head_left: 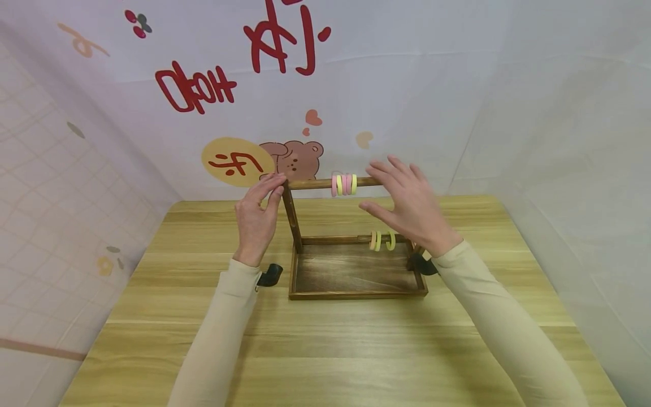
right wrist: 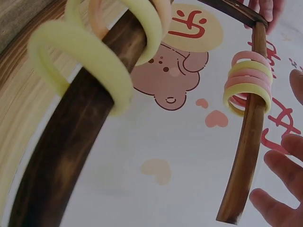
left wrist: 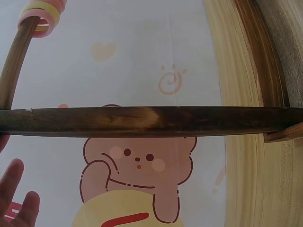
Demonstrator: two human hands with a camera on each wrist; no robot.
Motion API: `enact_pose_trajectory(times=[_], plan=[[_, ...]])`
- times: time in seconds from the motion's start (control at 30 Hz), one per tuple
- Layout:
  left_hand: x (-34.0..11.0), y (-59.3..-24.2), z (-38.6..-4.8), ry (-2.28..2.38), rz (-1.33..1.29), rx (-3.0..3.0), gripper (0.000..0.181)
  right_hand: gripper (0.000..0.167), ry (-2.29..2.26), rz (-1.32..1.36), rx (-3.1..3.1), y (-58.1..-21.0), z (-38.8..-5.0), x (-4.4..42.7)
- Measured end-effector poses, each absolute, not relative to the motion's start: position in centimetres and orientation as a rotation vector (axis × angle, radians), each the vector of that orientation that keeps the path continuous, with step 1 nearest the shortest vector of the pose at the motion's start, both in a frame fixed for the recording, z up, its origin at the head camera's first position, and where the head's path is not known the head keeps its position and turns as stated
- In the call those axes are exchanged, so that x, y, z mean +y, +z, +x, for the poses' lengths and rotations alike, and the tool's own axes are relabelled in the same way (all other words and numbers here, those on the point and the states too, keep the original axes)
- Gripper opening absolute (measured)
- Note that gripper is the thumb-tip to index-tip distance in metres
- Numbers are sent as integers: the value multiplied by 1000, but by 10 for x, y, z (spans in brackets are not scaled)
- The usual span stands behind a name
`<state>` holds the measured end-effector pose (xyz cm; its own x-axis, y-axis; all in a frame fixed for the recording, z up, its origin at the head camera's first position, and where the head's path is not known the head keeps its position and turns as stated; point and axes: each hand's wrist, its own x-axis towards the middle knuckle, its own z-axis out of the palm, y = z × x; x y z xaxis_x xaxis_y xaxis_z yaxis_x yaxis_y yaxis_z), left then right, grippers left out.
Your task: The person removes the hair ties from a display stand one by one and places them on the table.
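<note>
A dark wooden rack [head_left: 356,294] with a tray base stands on the table. My left hand [head_left: 257,217] grips its upper left corner, thumb and fingertips at the top of the post [left wrist: 142,121]. Several pink and yellow hair ties [head_left: 344,185] hang together on the upper bar [right wrist: 244,165]. On a lower bar [right wrist: 71,156] sit a peach hair tie [head_left: 373,240] and two yellow ones [right wrist: 83,56]. My right hand [head_left: 414,206], fingers spread, is beside the upper bar's right end and holds nothing. In the head view it covers that end and part of the rack's right side.
The rack rests on a wood-grain table [head_left: 356,350]. Behind it rises a white cloth backdrop [head_left: 417,85] printed with red characters and a bear [left wrist: 137,161]. Cloth walls also stand at the left and right. A dark wrist mount [head_left: 270,275] sits by the left wrist.
</note>
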<state>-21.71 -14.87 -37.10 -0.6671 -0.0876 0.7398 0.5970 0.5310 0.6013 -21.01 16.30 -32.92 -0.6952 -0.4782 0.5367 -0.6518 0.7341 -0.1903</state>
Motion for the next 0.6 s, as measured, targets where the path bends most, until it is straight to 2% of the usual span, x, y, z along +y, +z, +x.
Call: enact_pose_trajectory(times=[0.6], plan=[[-148,-371,-218,-1157,-412,-2024,23,65,481,943,-2449,-327,-228,153]])
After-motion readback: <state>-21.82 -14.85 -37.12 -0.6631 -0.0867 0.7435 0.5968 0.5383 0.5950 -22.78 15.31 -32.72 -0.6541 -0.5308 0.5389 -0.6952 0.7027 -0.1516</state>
